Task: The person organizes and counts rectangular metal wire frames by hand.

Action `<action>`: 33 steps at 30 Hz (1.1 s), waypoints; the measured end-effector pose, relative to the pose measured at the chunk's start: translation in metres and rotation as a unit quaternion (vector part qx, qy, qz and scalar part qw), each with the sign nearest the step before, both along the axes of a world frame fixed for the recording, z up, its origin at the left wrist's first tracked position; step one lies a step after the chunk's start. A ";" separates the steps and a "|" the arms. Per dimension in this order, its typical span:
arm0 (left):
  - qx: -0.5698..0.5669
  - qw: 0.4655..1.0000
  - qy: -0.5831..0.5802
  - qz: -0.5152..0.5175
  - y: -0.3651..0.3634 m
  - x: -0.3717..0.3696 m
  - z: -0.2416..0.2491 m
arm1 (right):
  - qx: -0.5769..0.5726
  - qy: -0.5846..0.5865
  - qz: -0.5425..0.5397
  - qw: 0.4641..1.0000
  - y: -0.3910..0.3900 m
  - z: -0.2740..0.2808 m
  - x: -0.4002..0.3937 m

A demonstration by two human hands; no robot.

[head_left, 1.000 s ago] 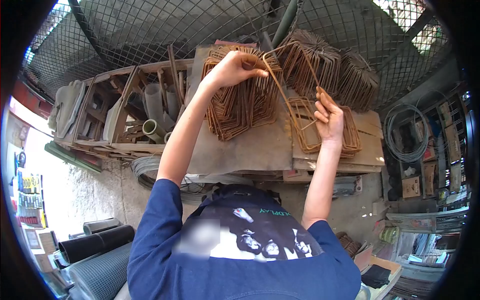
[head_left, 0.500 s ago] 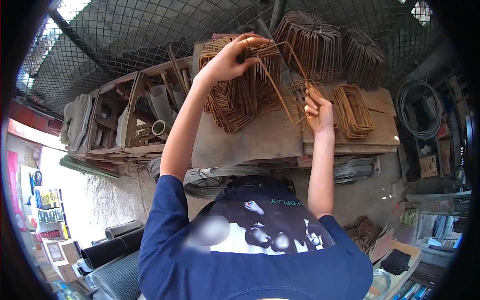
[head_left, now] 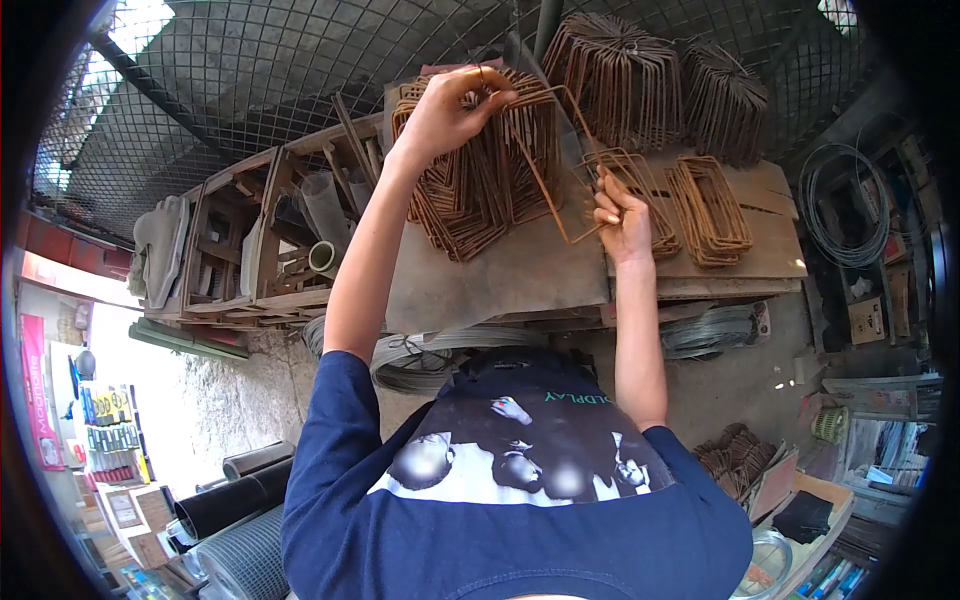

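Observation:
A rusty rectangular wire frame (head_left: 545,190) hangs tilted between my two hands. My left hand (head_left: 455,108) pinches its upper left end, over a large pile of bent rusty frames (head_left: 465,205). The fingers of my right hand (head_left: 622,215) are closed on the frame's right side, near its lower corner. Just behind my right hand, a few rectangular frames (head_left: 655,215) lie on the wooden table (head_left: 450,295). To their right is a neat stack of narrow rectangular frames (head_left: 712,215).
Two bundles of rusty frames (head_left: 615,85) (head_left: 725,100) stand at the back by the wire mesh (head_left: 350,50). Wooden shelving (head_left: 230,240) is at the left. Wire coils (head_left: 415,360) lie below the table's front edge, and another coil (head_left: 845,210) hangs right.
Both hands have shifted slightly left with the wire frame. More of the few frames behind my right hand now shows. The camera view has moved a little.

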State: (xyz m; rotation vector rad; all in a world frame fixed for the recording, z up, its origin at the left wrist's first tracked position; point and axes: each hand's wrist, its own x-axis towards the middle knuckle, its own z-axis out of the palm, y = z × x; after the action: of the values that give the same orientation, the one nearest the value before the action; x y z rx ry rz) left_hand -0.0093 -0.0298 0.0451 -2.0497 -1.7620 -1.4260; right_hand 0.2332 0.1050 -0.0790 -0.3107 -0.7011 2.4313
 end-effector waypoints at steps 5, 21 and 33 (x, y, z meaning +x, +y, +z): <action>0.010 0.996 0.052 0.066 -0.001 0.008 0.006 | 0.154 -0.197 -0.125 0.960 -0.017 -0.028 -0.023; 0.044 0.998 0.003 0.035 0.009 0.000 0.001 | 0.633 -0.329 -0.295 0.636 -0.048 0.014 -0.103; 0.043 0.998 -0.008 0.053 0.006 0.008 0.005 | 0.624 -0.246 -0.303 0.676 -0.034 0.031 -0.117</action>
State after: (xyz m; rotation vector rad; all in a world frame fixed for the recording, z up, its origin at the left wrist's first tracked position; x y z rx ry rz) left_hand -0.0013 -0.0235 0.0499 -1.8788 -1.7530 -1.4636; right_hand 0.1160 0.0712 -0.0481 -0.4901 -1.9111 0.8183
